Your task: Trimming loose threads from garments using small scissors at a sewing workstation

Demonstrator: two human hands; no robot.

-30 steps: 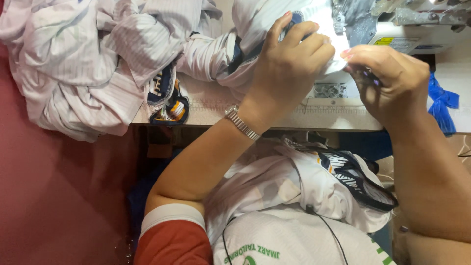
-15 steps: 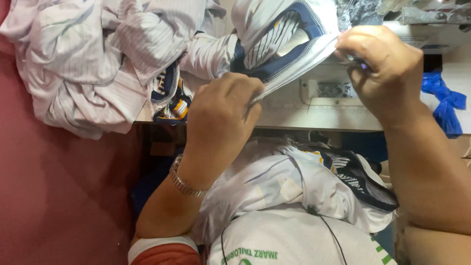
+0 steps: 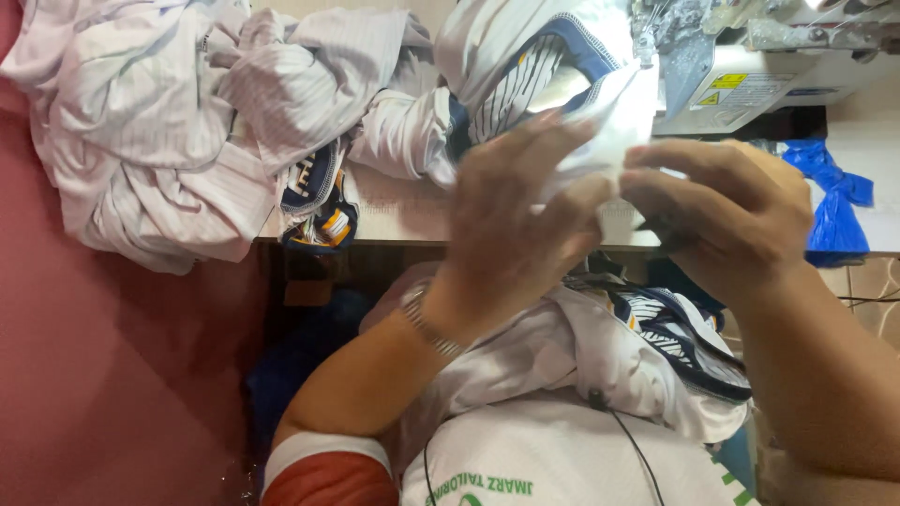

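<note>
A person seated at a sewing table holds a piece of white fabric point(image 3: 605, 117) up between both hands, at about 1 o'clock from the middle of the view, just below and left of a sewing machine point(image 3: 750, 66). The left hand point(image 3: 511, 234), blurred, has its fingers spread, and its fingertips seem to pinch the cloth's near edge; how firm the hold is I cannot tell. The right hand point(image 3: 722, 211), at 3 o'clock, is curled, fingers pressed on the same edge.

The cloth joins a white garment with navy trim point(image 3: 525, 56) at 12 o'clock. A heap of striped white shirts point(image 3: 159, 122) fills 10 o'clock, and another garment point(image 3: 647, 347) lies in the lap. A blue plastic scrap point(image 3: 834, 206) sits at the table's point(image 3: 403, 211) right.

Risks, as I judge them: fingers stand close to the machine's needle area, and a loose pinch could let the edge slip or bunch, spoiling the seam line.
</note>
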